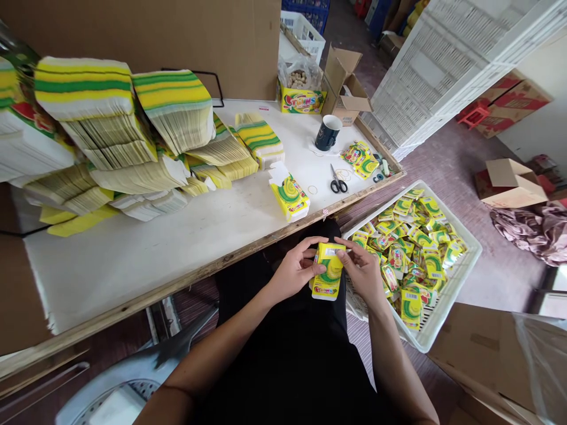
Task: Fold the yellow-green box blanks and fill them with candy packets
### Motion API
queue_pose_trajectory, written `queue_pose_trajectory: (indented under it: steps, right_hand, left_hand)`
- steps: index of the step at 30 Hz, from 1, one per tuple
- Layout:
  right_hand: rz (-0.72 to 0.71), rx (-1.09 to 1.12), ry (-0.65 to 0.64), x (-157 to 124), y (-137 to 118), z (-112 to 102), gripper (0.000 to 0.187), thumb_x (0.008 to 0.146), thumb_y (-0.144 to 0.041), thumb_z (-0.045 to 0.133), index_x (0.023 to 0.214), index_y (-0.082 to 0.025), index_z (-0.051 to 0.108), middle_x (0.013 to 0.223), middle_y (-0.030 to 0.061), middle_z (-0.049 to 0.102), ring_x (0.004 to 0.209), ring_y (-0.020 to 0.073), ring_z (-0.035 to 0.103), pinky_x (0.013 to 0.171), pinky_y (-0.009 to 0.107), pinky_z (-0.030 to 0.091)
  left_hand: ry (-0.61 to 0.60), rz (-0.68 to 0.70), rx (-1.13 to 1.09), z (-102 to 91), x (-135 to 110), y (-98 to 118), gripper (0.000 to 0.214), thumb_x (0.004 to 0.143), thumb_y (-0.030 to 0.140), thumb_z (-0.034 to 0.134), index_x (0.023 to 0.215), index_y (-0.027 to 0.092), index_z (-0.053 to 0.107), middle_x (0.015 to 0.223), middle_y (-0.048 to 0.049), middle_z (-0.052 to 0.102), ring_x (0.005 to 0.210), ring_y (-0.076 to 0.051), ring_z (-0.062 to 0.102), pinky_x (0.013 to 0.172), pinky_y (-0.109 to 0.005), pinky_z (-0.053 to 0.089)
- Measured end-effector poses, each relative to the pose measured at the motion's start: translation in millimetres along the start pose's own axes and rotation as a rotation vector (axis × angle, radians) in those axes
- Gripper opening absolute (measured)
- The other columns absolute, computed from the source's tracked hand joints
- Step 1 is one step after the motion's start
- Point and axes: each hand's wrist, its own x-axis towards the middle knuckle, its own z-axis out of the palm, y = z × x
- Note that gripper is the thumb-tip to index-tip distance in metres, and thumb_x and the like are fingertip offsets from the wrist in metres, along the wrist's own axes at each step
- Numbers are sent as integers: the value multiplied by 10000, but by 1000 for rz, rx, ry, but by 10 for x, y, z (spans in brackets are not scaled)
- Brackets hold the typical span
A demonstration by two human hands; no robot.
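Note:
Above my lap, a small yellow-green printed carton (pixel 328 277) with a barcode near its top is held between both hands. My left hand (pixel 296 268) grips its left side, thumb across the front. My right hand (pixel 361 268) pinches its upper right corner, fingers at the top edge. Whether the carton's top is folded closed, I cannot tell. On the table ahead lies a small stack of flat cartons (pixel 290 198) with white flaps at its far end. To the right, a white plastic crate (pixel 472 251) holds many similar yellow cartons (pixel 411 310).
Large bundles of flat cartons (pixel 95 127) cover the table's left side. Black scissors (pixel 338 184), a dark mug (pixel 328 134), filled packets (pixel 359 158) and a display box (pixel 302 100) stand toward the far right. The table's wooden edge (pixel 199 268) runs before my lap.

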Motion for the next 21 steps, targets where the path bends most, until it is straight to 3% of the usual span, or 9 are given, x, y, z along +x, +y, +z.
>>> queue_pose_trajectory:
  steps: [2,3,5,7,9,11,13,16,21]
  right_hand:
    - [-12,42,62,-7,52,-47,381,894,-443,682,1166,-176,706,916,69,680,646,129,516,583,268,420]
    - [-33,25,170,-6,76,-99,368,879,-431,703,1140,-172,706,884,59,666,644,125,507,588,267,419]
    - [-103,-83,534,9,117,-270,328,849,-405,745,1068,-164,708,830,36,627,619,110,451,577,259,383]
    - [-162,-155,913,34,147,-490,342,821,-391,778,1050,-152,693,825,24,601,614,101,414,570,257,347]
    - [-192,-108,1059,50,175,-677,374,798,-392,797,1048,-140,681,857,33,610,629,101,434,583,262,354]
    - [-192,-20,1018,43,212,-750,345,802,-396,789,1001,-133,687,840,40,624,646,107,476,615,269,384]
    - [-141,57,894,22,261,-691,316,816,-405,772,947,-127,697,812,49,645,673,119,530,653,276,413]
    - [-8,139,698,-1,314,-439,336,831,-438,753,950,-126,714,817,62,674,695,129,571,665,274,428]
    - [62,157,447,44,230,-50,343,879,-470,697,988,-146,727,804,57,674,706,143,593,666,279,444]
  left_hand:
    - [19,61,102,26,52,-15,618,833,379,745,1365,215,477,1124,-107,724,899,-198,731,794,-287,596]
    - [45,126,190,20,97,-10,590,869,364,701,1389,223,461,1150,-106,718,951,-197,726,855,-309,599]
    - [148,304,434,-54,229,31,547,921,333,626,1426,229,444,1265,-116,681,1139,-208,680,1047,-379,548]
    - [304,475,731,-210,401,97,538,932,318,606,1437,208,454,1461,-143,557,1392,-247,511,1237,-465,378]
    - [417,520,980,-405,572,152,635,907,296,644,1480,158,408,1573,-180,420,1505,-297,354,1293,-532,258]
    - [440,428,1145,-580,696,172,666,882,255,672,1480,119,412,1569,-196,419,1514,-326,334,1297,-569,228]
    - [441,355,1228,-690,749,156,522,926,238,595,1423,110,497,1506,-177,509,1466,-295,424,1273,-512,323]
    - [476,329,1280,-735,723,117,417,966,287,532,1350,132,584,1430,-142,593,1383,-249,533,1187,-430,464]
    - [458,347,1317,-710,660,118,447,899,262,659,1322,123,618,1435,-136,580,1381,-243,535,1201,-411,452]
